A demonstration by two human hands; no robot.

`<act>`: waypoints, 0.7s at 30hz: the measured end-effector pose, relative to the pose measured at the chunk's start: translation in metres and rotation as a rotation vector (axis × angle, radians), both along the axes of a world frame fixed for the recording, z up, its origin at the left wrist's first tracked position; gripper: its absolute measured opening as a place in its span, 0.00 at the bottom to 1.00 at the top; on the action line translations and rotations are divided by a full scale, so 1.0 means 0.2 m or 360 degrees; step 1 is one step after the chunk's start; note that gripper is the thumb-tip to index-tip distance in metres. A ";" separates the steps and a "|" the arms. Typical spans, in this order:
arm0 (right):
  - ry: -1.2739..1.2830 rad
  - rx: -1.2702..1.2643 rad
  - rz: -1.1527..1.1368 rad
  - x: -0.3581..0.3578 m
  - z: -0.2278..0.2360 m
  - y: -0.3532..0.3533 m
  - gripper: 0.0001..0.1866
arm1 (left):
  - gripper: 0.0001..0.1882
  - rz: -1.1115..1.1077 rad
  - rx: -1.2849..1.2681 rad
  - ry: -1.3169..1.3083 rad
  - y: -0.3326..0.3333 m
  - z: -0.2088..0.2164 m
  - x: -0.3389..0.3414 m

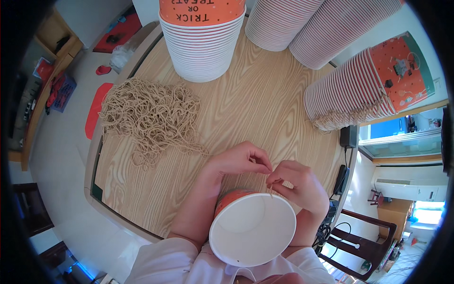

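Observation:
A paper bucket [253, 229], white inside and orange outside, rests tilted against my body with its open mouth facing up. Just beyond its rim my two hands meet. A short piece of tan string [271, 190] hangs at the rim from the pinched fingers of my right hand [299, 183]. My left hand [242, 159] is closed in a pinch, its fingertips touching or nearly touching the right ones; whatever lies between them is too small to make out. To the left, a loose tangled heap of the same tan string [151, 113] lies on the wooden table [255, 99].
A tall stack of nested buckets [201, 52] stands at the far edge, with more white stacks [281, 23] beside it. At right, another stack [350, 83] lies tilted, strings hanging from its rims. Black adapters [349, 137] and cables line the right edge, near a dark chair [364, 241].

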State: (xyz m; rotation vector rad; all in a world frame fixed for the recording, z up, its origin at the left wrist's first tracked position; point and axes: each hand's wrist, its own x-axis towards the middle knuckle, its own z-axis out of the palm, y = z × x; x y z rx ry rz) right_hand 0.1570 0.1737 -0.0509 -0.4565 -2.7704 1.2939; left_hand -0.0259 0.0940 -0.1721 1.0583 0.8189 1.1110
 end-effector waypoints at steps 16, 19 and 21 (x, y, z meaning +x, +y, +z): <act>0.0066 -0.0321 0.0178 0.03 0.01 0.01 0.08 | 0.07 -0.0276 0.0033 -0.0182 -0.01 0.01 0.00; 0.0101 -0.0322 0.0177 0.04 0.02 0.03 0.08 | 0.07 -0.0277 0.0083 -0.0082 0.00 0.04 -0.01; 0.0071 -0.0229 0.0179 0.04 0.01 0.03 0.08 | 0.08 -0.0270 0.0093 -0.0059 0.00 0.03 0.00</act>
